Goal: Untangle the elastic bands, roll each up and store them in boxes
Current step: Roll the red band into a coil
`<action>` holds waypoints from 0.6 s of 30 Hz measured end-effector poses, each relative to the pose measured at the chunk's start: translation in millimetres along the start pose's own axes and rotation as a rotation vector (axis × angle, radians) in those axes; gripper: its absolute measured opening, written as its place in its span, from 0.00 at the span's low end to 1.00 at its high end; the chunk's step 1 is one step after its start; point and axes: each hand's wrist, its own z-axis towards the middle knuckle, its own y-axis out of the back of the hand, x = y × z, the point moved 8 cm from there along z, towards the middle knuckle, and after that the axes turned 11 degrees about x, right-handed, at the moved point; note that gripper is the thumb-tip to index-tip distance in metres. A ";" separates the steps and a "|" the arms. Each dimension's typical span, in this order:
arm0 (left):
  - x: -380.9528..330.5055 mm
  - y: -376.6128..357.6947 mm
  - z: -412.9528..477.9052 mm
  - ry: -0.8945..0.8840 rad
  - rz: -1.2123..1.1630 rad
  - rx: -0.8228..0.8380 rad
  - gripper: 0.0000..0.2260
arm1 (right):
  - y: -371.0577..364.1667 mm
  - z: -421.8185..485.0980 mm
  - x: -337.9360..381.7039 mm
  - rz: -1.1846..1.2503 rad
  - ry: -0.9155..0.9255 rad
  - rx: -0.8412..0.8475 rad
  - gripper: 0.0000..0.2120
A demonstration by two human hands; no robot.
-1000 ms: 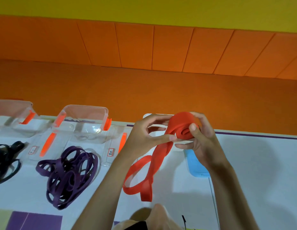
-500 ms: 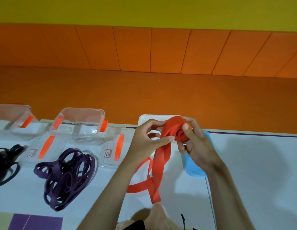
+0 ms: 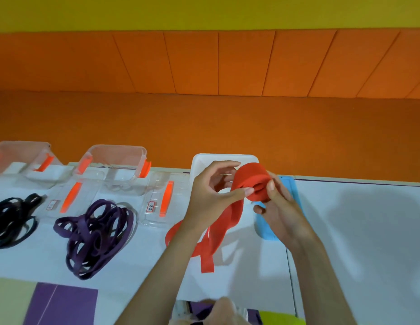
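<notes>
A wide red elastic band (image 3: 250,181) is partly rolled into a coil held above the white table (image 3: 356,231). My right hand (image 3: 278,207) grips the coil, thumb on its face. My left hand (image 3: 211,195) pinches the band where it feeds into the coil. The loose red tail (image 3: 213,240) hangs down and loops onto the table. A tangled purple band pile (image 3: 94,233) lies at the left. A black band tangle (image 3: 11,216) sits at the far left edge. A white box (image 3: 204,160) stands behind my hands.
Two clear boxes with orange clips (image 3: 115,160) (image 3: 23,156) stand at the back left, their clear lids (image 3: 162,200) flat in front. A blue lid (image 3: 291,188) lies under my right hand. An orange padded wall (image 3: 227,66) rises behind the table.
The coil has grown a little as the hands turned it. The hanging red tail has shortened and shifted on the table.
</notes>
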 end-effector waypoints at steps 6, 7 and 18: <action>17.2 -19.2 -18.6 0.022 0.006 -0.045 0.14 | 30.6 -26.8 -4.4 0.004 0.027 -0.005 0.22; 21.3 -21.7 -20.0 0.047 0.014 -0.030 0.14 | 35.9 -30.1 -5.3 0.004 0.025 -0.021 0.20; 8.0 -35.4 -20.9 0.091 0.179 0.157 0.18 | 40.0 -49.3 -3.6 0.016 -0.102 0.108 0.25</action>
